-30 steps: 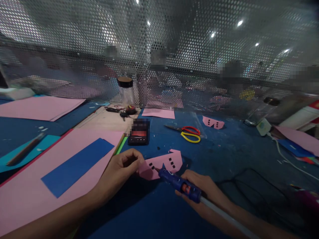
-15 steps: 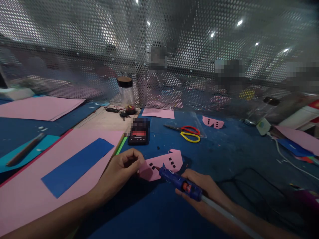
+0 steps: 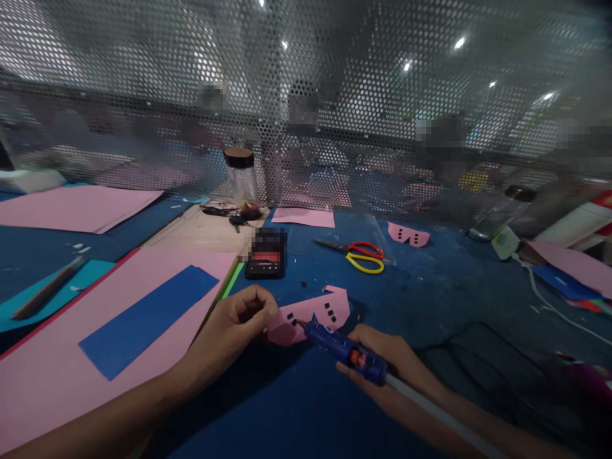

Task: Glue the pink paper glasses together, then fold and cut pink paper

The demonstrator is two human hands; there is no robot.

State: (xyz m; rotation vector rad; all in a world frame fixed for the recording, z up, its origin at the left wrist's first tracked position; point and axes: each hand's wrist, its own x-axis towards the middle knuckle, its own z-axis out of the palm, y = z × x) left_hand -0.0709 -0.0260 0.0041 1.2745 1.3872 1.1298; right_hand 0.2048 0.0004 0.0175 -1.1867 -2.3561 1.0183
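Observation:
My left hand (image 3: 246, 322) pinches the left end of a pink foam cutout (image 3: 315, 312) that carries small black squares in two short rows. In my right hand (image 3: 392, 357) is a blue hot glue gun (image 3: 347, 349), its fingers wrapped round the handle. A long pale glue stick (image 3: 440, 414) juts from the gun's back end. The nozzle tip points left and lies at the black squares on the cutout's left half; whether it touches them I cannot tell. The glue gun hides part of the cutout's lower edge.
Scissors (image 3: 356, 254) with red and yellow handles lie beyond the cutout, beside a phone (image 3: 266, 255). A similar pink cutout (image 3: 408, 234) rests farther back. Pink sheets, a blue strip (image 3: 149, 319) and a brown pencil-like tool (image 3: 48, 288) lie left. Behind stand a jar (image 3: 242, 182) and a perforated screen (image 3: 306, 76).
Both hands and the glue gun stay almost in place. The pink cutout's right end has shifted very slightly.

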